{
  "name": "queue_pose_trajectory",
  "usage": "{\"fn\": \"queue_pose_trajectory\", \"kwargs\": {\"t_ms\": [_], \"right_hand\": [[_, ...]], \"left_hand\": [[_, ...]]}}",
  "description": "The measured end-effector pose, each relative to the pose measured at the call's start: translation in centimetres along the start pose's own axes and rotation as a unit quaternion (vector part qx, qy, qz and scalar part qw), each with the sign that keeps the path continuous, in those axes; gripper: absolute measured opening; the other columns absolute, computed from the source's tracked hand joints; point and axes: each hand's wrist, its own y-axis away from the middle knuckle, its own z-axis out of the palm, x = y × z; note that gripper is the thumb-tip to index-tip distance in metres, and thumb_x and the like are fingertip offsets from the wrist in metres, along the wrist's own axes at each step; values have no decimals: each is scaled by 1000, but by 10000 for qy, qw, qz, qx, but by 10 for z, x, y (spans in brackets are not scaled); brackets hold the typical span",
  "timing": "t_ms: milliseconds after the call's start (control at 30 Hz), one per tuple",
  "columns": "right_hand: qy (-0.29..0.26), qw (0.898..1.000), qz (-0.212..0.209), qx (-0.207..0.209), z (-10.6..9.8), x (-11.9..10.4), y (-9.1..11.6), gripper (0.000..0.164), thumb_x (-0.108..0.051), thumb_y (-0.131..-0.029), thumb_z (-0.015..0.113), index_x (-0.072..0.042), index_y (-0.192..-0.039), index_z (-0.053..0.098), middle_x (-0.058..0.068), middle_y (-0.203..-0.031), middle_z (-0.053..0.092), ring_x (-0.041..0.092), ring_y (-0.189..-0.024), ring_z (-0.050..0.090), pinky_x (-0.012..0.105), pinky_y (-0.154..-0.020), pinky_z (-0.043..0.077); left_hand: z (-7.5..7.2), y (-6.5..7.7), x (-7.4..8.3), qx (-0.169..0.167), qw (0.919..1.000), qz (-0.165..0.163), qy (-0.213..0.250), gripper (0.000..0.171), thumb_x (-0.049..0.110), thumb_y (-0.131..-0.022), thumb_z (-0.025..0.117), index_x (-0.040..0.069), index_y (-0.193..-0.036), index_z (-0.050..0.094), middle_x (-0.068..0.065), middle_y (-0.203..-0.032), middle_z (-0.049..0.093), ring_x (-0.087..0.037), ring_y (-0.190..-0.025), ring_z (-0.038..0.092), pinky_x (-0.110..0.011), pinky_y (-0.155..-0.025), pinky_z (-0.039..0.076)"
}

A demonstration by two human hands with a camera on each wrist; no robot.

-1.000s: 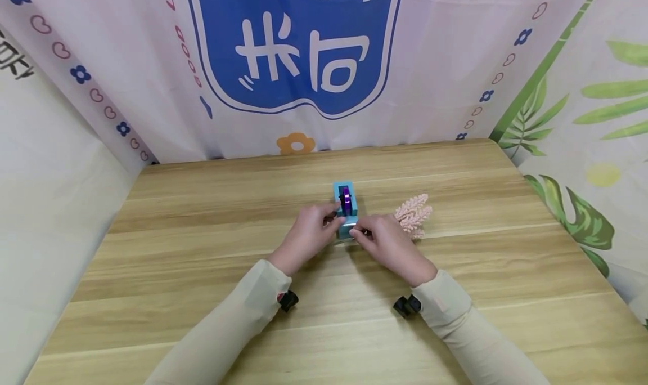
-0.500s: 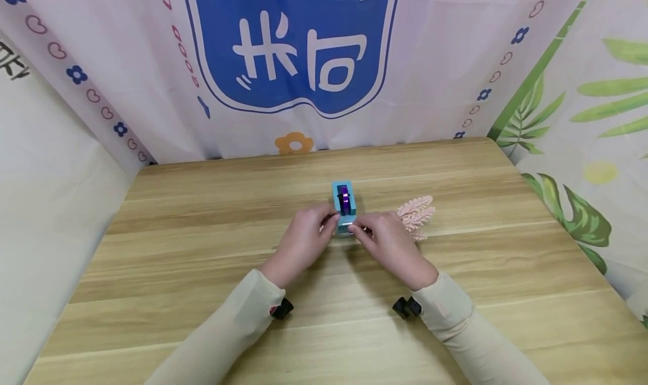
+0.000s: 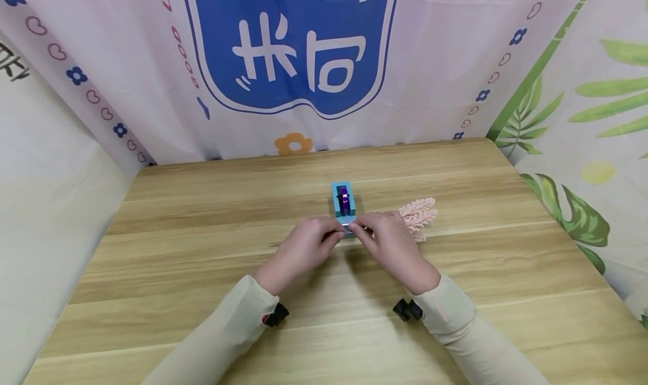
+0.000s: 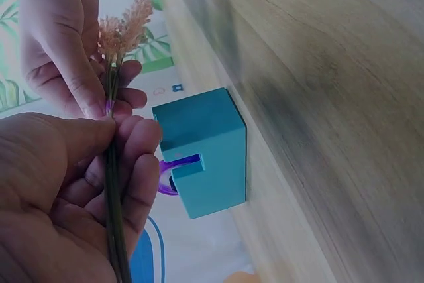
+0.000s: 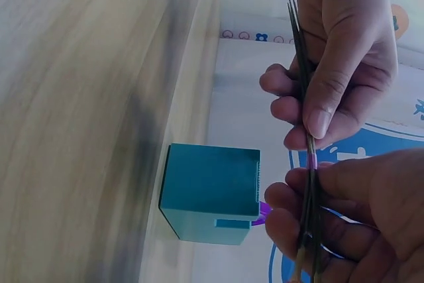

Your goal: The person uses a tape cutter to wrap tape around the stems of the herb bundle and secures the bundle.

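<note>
Pink artificial flowers (image 3: pixel 419 215) with thin dark stems (image 4: pixel 114 210) lie across both hands, in front of a teal tape dispenser (image 3: pixel 337 206). My left hand (image 3: pixel 304 247) pinches the stems between thumb and fingers, as the left wrist view shows. Close beside it, my right hand (image 3: pixel 397 247) pinches them nearer the blossoms. A short band of purple tape (image 5: pixel 312 160) sits on the stems between the two thumbs. The dispenser holds a purple tape roll (image 3: pixel 345 200), and both hands are apart from it in the wrist views.
The dispenser stands on a wood-grain table (image 3: pixel 202 222), just beyond the hands. A printed curtain (image 3: pixel 435 81) hangs behind the table's far edge. Small black cameras (image 3: pixel 275 314) are strapped at the wrists.
My left hand has drawn back from the dispenser's front, towards me and level with the right hand. Stem ends now show to its left. The right hand has barely moved.
</note>
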Motion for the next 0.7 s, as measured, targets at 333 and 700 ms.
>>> {"fn": "queue_pose_trajectory", "kwargs": {"t_ms": [333,700], "right_hand": [[123,9998,109,-98,-2,-3,1,28,-27,-106,62,-11,-90,78,-7,-66,64,8,-61,51,44,-91,47],[374,9991,77,-175,-3,-3,2,30,-25,-105,65,-11,-80,73,-7,-61,60,8,-58,48,45,-90,48]], "left_hand": [[-2,2,2,55,10000,44,-15,13,11,-102,68,4,-103,79,-5,-94,78,-10,-74,61,-23,-68,53],[2,2,2,149,9998,98,-79,11,11,-101,70,5,-101,79,-4,-94,78,-11,-74,61,-24,-70,54]]}}
